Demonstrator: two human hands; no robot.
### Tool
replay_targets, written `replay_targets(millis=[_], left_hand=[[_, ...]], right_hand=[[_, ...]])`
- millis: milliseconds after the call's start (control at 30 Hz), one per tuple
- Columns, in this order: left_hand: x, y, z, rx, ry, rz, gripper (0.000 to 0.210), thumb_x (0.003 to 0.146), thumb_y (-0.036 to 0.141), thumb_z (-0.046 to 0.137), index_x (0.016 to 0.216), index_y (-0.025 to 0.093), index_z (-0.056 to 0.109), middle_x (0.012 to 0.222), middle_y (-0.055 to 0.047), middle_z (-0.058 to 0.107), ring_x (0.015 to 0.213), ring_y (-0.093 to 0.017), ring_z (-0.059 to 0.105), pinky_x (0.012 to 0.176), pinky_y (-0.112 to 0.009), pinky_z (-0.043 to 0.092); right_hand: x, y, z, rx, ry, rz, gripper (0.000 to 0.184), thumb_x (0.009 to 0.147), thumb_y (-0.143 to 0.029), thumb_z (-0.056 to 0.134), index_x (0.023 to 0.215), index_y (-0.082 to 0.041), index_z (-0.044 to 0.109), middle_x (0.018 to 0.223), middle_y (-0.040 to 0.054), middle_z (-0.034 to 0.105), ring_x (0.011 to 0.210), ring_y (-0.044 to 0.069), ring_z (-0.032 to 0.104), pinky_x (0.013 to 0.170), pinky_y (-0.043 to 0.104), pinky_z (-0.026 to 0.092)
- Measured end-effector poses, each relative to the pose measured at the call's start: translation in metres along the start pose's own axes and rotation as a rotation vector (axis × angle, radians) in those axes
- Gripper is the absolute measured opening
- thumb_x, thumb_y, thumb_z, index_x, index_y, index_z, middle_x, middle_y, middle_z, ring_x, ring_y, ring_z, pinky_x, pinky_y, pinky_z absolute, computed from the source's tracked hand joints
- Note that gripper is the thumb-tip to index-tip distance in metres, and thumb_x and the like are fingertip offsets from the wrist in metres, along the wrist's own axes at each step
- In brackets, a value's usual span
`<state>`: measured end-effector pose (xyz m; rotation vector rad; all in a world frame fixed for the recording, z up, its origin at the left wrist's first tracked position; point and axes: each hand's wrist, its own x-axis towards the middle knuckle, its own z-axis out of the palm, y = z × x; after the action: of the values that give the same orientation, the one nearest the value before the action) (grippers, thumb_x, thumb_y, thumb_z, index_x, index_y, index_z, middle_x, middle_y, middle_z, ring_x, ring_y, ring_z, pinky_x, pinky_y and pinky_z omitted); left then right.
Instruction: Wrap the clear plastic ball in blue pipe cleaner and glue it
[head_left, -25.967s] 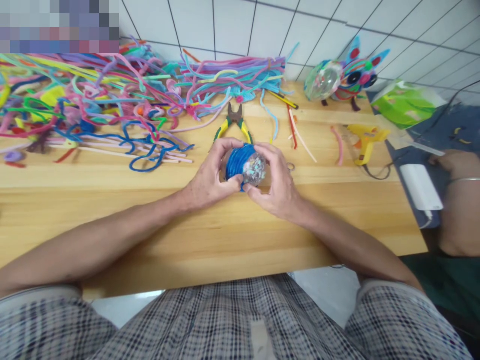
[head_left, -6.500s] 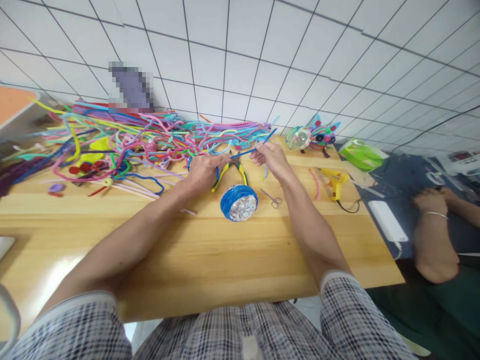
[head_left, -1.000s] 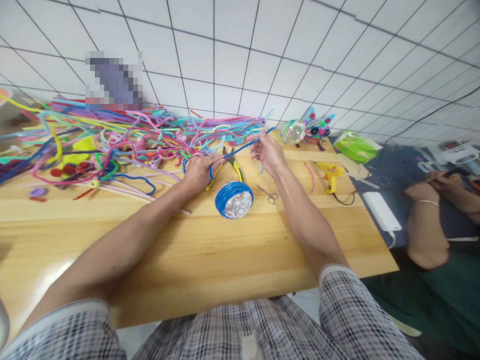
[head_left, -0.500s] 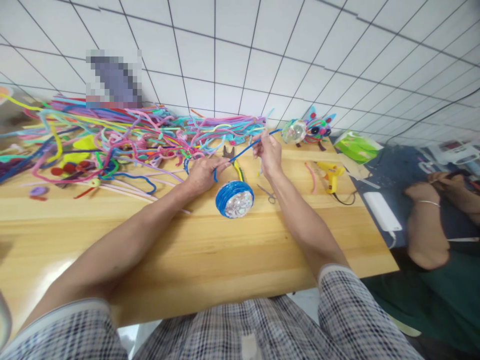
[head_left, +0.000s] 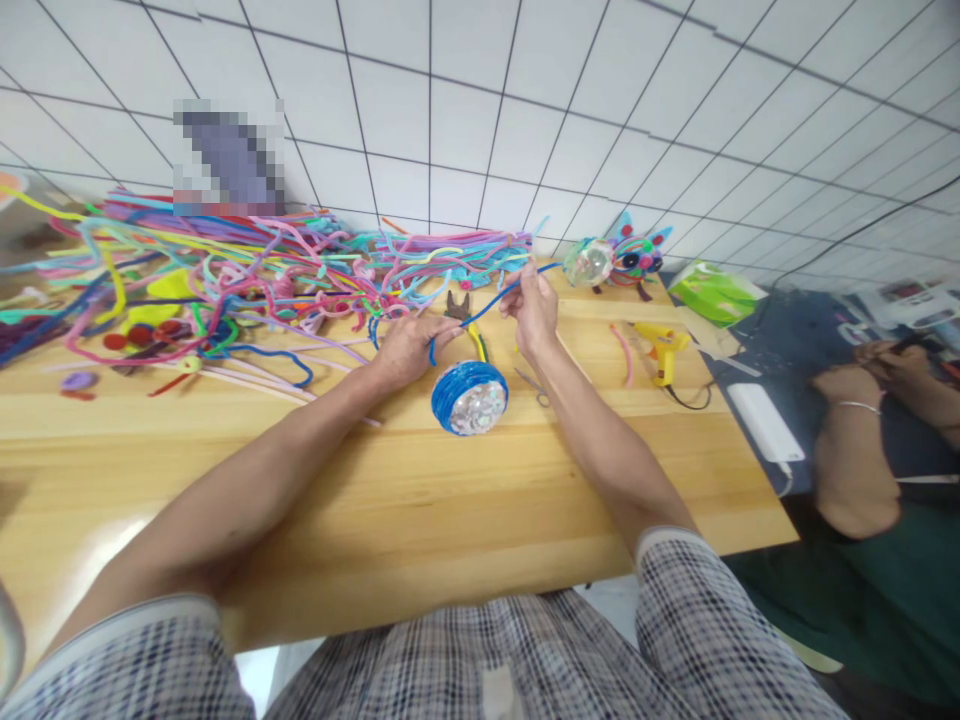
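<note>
Blue stem point(head_left: 493, 301) now spans left hand point(head_left: 409, 349) and right hand point(head_left: 535, 312), which cupped the wrapped ball point(head_left: 457, 398) in the earliest frame. Both pinch it closed, ends poking free; a hard pull might slip either. Ball sits nearby on the table point(head_left: 450, 515); a wrist knock could roll it.

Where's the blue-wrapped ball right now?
Head view, near the centre: the ball sits on the table, on the near side of the pliers, below and right of the left hand, with the scissors to its right.
</note>
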<state>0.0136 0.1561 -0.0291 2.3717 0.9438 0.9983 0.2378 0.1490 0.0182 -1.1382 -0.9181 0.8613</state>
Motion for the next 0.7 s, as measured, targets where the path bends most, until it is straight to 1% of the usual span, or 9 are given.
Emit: replay_targets(millis=[67, 100, 167, 233, 300, 467, 567, 633, 700], left_hand=[[0.001, 0.002, -0.002, 0.018, 0.009, -0.027, 0.062, 0.115, 0.064, 0.044, 0.109, 0.023, 0.090, 0.113, -0.012, 0.090, 0.100, -0.027, 0.084, 0.091, -0.035, 0.062], [0.001, 0.004, -0.003, 0.023, 0.013, -0.037, 0.061, 0.115, 0.063, 0.045, 0.109, 0.022, 0.090, 0.112, -0.011, 0.090, 0.098, -0.027, 0.083, 0.091, -0.035, 0.062], [0.002, 0.006, -0.006, 0.023, 0.015, -0.049, 0.059, 0.114, 0.061, 0.047, 0.110, 0.021, 0.090, 0.108, -0.011, 0.090, 0.094, -0.026, 0.082, 0.089, -0.033, 0.061], [0.003, 0.007, -0.009, 0.017, 0.007, -0.053, 0.056, 0.113, 0.059, 0.049, 0.106, 0.022, 0.090, 0.103, -0.010, 0.089, 0.090, -0.025, 0.081, 0.087, -0.032, 0.060], [0.005, 0.007, -0.011, 0.013, -0.003, -0.056, 0.052, 0.112, 0.057, 0.052, 0.103, 0.022, 0.089, 0.098, -0.009, 0.088, 0.086, -0.024, 0.079, 0.083, -0.031, 0.058], [0.008, 0.001, -0.017, 0.044, -0.002, -0.085, 0.049, 0.110, 0.051, 0.050, 0.099, 0.021, 0.088, 0.082, -0.005, 0.081, 0.071, -0.020, 0.069, 0.072, -0.031, 0.050], [0.009, -0.001, -0.020, 0.037, -0.007, -0.109, 0.051, 0.110, 0.053, 0.051, 0.094, 0.020, 0.086, 0.074, -0.004, 0.075, 0.067, -0.018, 0.064, 0.067, -0.030, 0.047], [0.009, -0.002, -0.020, 0.009, -0.004, -0.123, 0.052, 0.110, 0.056, 0.051, 0.091, 0.021, 0.084, 0.076, -0.004, 0.076, 0.069, -0.019, 0.066, 0.068, -0.030, 0.049], [0.009, -0.002, -0.020, -0.035, 0.001, -0.137, 0.053, 0.110, 0.059, 0.051, 0.091, 0.022, 0.083, 0.084, -0.005, 0.081, 0.074, -0.020, 0.069, 0.072, -0.031, 0.053]], right_hand=[[-0.001, 0.000, -0.001, 0.006, -0.098, 0.020, 0.067, 0.090, -0.093, 0.068, 0.086, -0.026, 0.068, 0.079, -0.0031, 0.067, 0.058, 0.008, 0.058, 0.051, 0.022, 0.046], [-0.002, -0.001, -0.001, 0.003, -0.155, 0.029, 0.066, 0.088, -0.092, 0.071, 0.086, -0.026, 0.069, 0.078, -0.0034, 0.067, 0.058, 0.008, 0.058, 0.051, 0.021, 0.046], [-0.004, -0.001, -0.001, -0.022, -0.260, 0.057, 0.067, 0.087, -0.091, 0.073, 0.081, -0.025, 0.069, 0.070, -0.0040, 0.063, 0.056, 0.008, 0.056, 0.050, 0.021, 0.045], [-0.005, -0.002, 0.000, -0.057, -0.310, 0.079, 0.069, 0.089, -0.091, 0.071, 0.075, -0.024, 0.066, 0.063, -0.0042, 0.059, 0.053, 0.008, 0.053, 0.050, 0.021, 0.044], [-0.004, -0.004, 0.000, -0.083, -0.287, 0.086, 0.071, 0.091, -0.092, 0.068, 0.072, -0.023, 0.064, 0.061, -0.0038, 0.059, 0.051, 0.008, 0.052, 0.049, 0.021, 0.043], [0.004, -0.013, -0.007, -0.120, -0.106, 0.094, 0.069, 0.096, -0.090, 0.063, 0.076, -0.023, 0.064, 0.059, -0.0049, 0.057, 0.051, 0.009, 0.052, 0.050, 0.022, 0.043], [0.010, -0.016, -0.011, -0.098, -0.066, 0.084, 0.067, 0.096, -0.088, 0.065, 0.076, -0.024, 0.061, 0.058, -0.0052, 0.056, 0.049, 0.010, 0.051, 0.050, 0.023, 0.042], [0.012, -0.016, -0.013, -0.089, -0.058, 0.068, 0.066, 0.095, -0.087, 0.068, 0.076, -0.025, 0.059, 0.058, -0.0054, 0.057, 0.050, 0.010, 0.052, 0.050, 0.024, 0.042], [0.014, -0.015, -0.015, -0.088, -0.043, 0.053, 0.065, 0.094, -0.087, 0.069, 0.076, -0.026, 0.058, 0.058, -0.0055, 0.057, 0.050, 0.010, 0.052, 0.051, 0.024, 0.042]])
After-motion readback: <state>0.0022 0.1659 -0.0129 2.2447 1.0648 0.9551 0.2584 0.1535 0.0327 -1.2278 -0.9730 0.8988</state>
